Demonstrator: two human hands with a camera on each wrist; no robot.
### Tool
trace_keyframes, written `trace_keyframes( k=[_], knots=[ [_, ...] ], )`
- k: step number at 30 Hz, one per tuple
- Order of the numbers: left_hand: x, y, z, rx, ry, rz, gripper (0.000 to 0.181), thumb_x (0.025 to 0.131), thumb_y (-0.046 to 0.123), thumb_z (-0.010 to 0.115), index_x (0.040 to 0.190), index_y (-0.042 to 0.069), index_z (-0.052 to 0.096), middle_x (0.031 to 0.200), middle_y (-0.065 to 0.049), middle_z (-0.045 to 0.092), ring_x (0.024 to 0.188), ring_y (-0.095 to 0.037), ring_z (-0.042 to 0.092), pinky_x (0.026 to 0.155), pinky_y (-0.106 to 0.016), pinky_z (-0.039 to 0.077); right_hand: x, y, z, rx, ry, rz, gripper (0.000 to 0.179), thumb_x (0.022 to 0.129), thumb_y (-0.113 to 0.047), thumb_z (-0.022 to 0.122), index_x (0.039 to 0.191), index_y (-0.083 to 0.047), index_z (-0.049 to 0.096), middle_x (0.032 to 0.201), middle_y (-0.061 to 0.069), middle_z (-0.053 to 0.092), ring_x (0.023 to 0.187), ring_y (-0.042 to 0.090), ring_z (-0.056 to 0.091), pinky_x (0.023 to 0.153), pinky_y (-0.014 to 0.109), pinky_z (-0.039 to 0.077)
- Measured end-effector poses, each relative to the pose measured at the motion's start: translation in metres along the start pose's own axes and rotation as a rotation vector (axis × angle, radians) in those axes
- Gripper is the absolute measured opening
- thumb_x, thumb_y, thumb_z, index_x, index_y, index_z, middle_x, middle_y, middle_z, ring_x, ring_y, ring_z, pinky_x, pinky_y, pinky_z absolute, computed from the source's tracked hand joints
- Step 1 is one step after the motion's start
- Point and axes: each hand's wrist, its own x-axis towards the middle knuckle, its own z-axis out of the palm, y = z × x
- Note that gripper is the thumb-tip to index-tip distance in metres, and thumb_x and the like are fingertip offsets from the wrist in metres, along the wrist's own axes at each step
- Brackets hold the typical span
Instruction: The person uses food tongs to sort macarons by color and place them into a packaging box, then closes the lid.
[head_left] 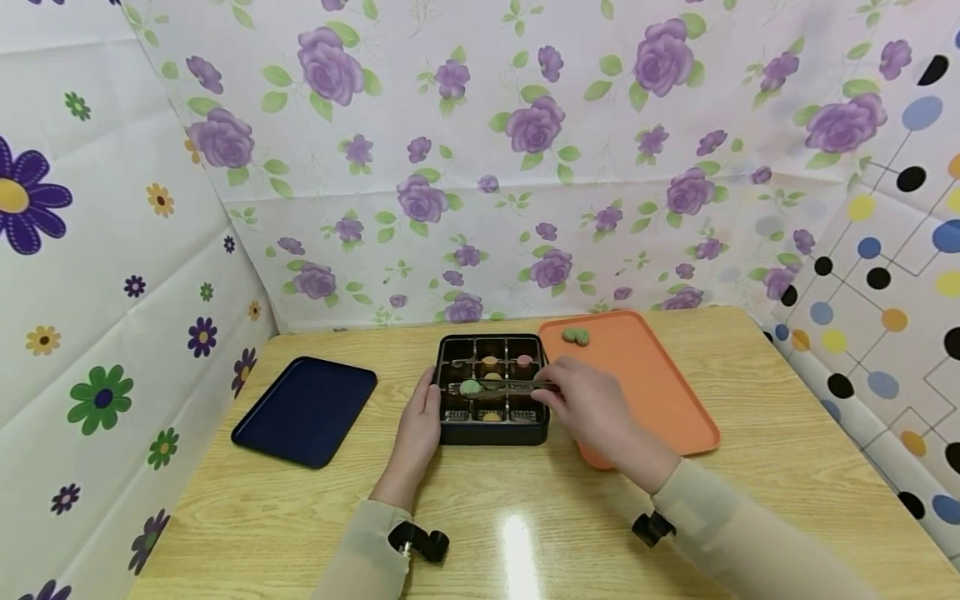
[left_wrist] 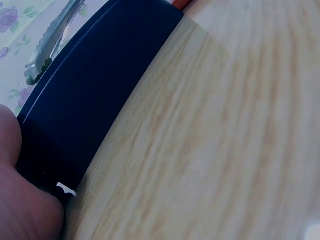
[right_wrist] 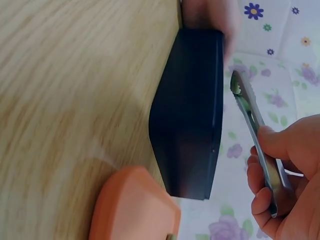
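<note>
A black box [head_left: 493, 435] divided into several compartments sits on the table. My left hand [head_left: 417, 429] rests along its left wall, fingers fairly straight. My right hand [head_left: 596, 408] grips metal tongs [right_wrist: 257, 117] from the right side. Between the tongs' tips is a small green round piece [head_left: 470, 387], like a macaron, over the left compartment of the middle row. Some compartments hold similar pieces: a pink one [head_left: 524, 360] at the back right and orange ones [head_left: 490, 361] in the middle column. The left wrist view shows mostly the box's dark side wall [left_wrist: 100, 75].
Right of the box lies an orange tray [head_left: 652, 392], two green pieces [head_left: 576, 336] near its back left corner. A dark blue tray [head_left: 303, 412] lies to the left. Flowered cloth [head_left: 480, 167] stands behind the wooden table [head_left: 480, 517].
</note>
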Motion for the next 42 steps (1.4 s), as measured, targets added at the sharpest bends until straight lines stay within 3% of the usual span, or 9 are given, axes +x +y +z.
trace_keyframes(
  k=[17,30,42],
  knots=[
    [0.001,-0.001,0.0,0.007,0.0,0.0,0.058,0.124,0.04,0.033,0.178,0.021,0.026,0.181,-0.012,0.025,0.165,-0.039,0.025,0.132,-0.063,0.023,0.001,-0.01,0.016,0.035,0.011,-0.065,0.015,0.101,-0.029,0.085,0.111,-0.018,0.082,0.103,-0.005,0.072,0.081,0.012,0.068,0.067,0.036,0.057],
    [0.002,-0.001,0.0,-0.006,0.0,0.001,0.059,0.124,0.04,0.034,0.178,0.021,0.025,0.181,-0.011,0.026,0.164,-0.039,0.029,0.131,-0.062,0.025,-0.002,-0.004,0.014,0.034,0.004,-0.026,0.021,0.104,-0.03,0.083,0.118,-0.015,0.082,0.109,0.0,0.073,0.082,0.016,0.069,0.067,0.038,0.057],
    [0.001,-0.001,0.0,-0.016,-0.012,0.003,0.059,0.124,0.04,0.033,0.179,0.021,0.023,0.182,-0.009,0.023,0.164,-0.037,0.029,0.131,-0.062,0.025,-0.007,0.027,0.003,0.027,0.029,0.095,0.026,0.105,-0.033,0.08,0.124,-0.015,0.08,0.112,0.002,0.072,0.072,0.011,0.062,0.057,0.034,0.05]
  ],
)
